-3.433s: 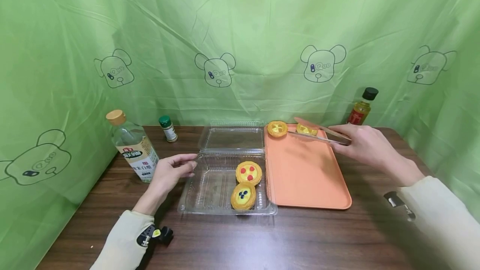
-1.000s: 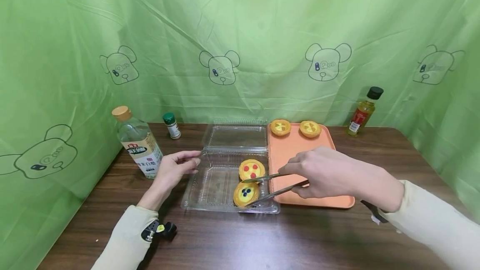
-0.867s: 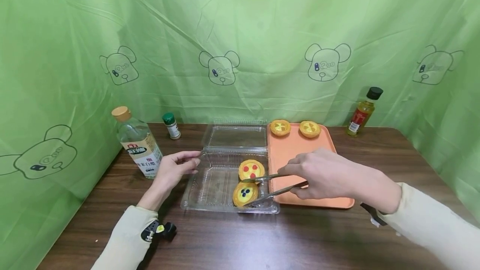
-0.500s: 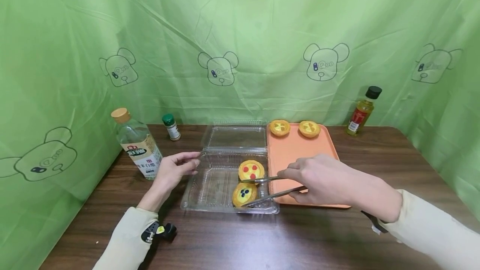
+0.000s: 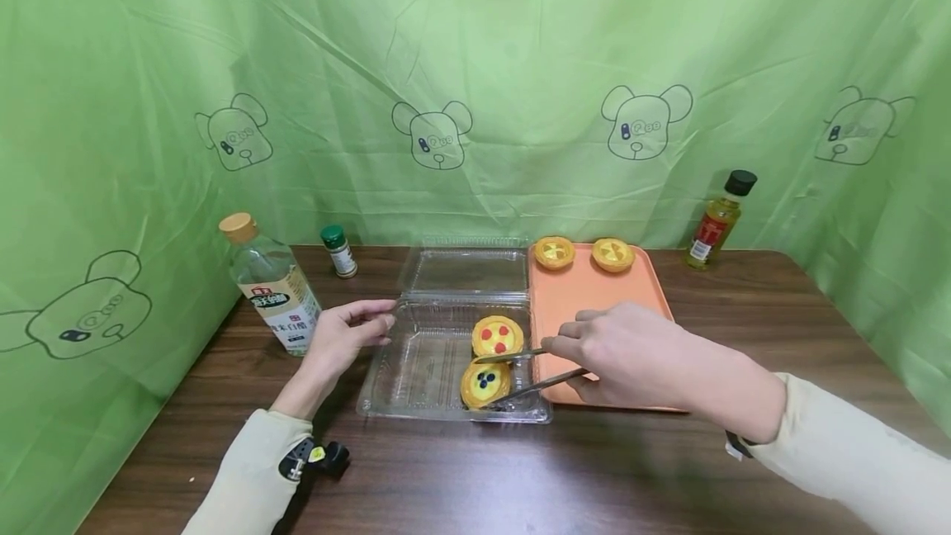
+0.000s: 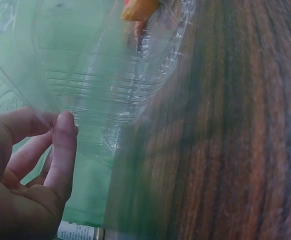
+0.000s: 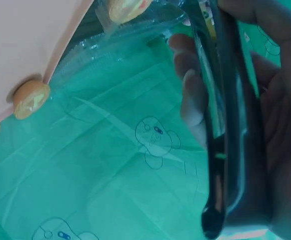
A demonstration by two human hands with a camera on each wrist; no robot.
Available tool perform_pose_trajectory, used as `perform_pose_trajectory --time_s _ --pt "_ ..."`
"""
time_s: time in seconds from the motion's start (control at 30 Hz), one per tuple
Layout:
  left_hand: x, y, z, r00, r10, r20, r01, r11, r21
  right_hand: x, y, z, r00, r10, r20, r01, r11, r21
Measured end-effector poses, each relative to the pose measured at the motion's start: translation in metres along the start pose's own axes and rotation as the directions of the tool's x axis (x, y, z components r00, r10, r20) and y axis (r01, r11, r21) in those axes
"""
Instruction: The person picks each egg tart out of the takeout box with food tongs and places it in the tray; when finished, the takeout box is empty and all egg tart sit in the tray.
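Observation:
My right hand (image 5: 639, 357) grips a pair of tongs (image 5: 538, 386), their two arms spread around a tart with dark blue berries (image 5: 483, 390). That tart lies at the front right inside a clear plastic clamshell box (image 5: 419, 370). Right behind it, touching, sits a tart with red toppings (image 5: 498, 338). With thumb and finger my left hand (image 5: 342, 345) pinches the box's left rim, as the left wrist view also shows in the hand (image 6: 35, 165). The right wrist view has the tongs (image 7: 235, 150) across the palm; their tips are out of that view.
An orange tray (image 5: 579, 295) stands right of the box, with two yellow-topped tarts (image 5: 554, 253) along its back edge. A large vinegar bottle (image 5: 278, 295) is close to my left hand. Behind are a green-capped shaker (image 5: 339, 253) and an oil bottle (image 5: 715, 225).
My right hand has let go of the tart at the tray's back and brought the tongs left and forward to the blue-berry tart. The left hand still pinches the box rim.

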State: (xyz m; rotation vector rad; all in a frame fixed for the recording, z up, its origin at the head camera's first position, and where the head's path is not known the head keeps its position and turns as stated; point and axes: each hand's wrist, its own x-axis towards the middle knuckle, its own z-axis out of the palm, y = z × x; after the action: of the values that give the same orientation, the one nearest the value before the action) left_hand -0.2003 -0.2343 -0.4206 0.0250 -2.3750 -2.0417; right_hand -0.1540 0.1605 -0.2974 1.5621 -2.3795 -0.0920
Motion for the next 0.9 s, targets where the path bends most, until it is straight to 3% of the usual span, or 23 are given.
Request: perform_pose_trajectory --time_s 0.2,0.43,0.67,0.9 --pt "0.0 0.001 -0.001 1.0 0.001 -0.003 -0.001 1.0 0.016 -0.001 -0.005 0.005 0.999 0.003 -0.035 -0.005 0.998 -0.056" --pt "-0.001 0.002 -0.001 1.0 -0.005 0.0 0.005 1.0 0.014 -0.003 -0.007 0.01 0.998 0.039 -0.052 -0.041 0.998 -0.039" --pt "-0.001 0.002 0.0 1.0 0.001 0.004 -0.001 1.0 0.005 -0.004 -0.012 0.022 1.0 0.001 0.003 -0.001 0.998 -0.065" --pt "0.0 0.0 0.0 1.0 0.013 0.0 -0.013 1.0 0.005 -0.004 -0.012 0.028 0.999 -0.018 -0.038 0.015 0.997 -0.072"
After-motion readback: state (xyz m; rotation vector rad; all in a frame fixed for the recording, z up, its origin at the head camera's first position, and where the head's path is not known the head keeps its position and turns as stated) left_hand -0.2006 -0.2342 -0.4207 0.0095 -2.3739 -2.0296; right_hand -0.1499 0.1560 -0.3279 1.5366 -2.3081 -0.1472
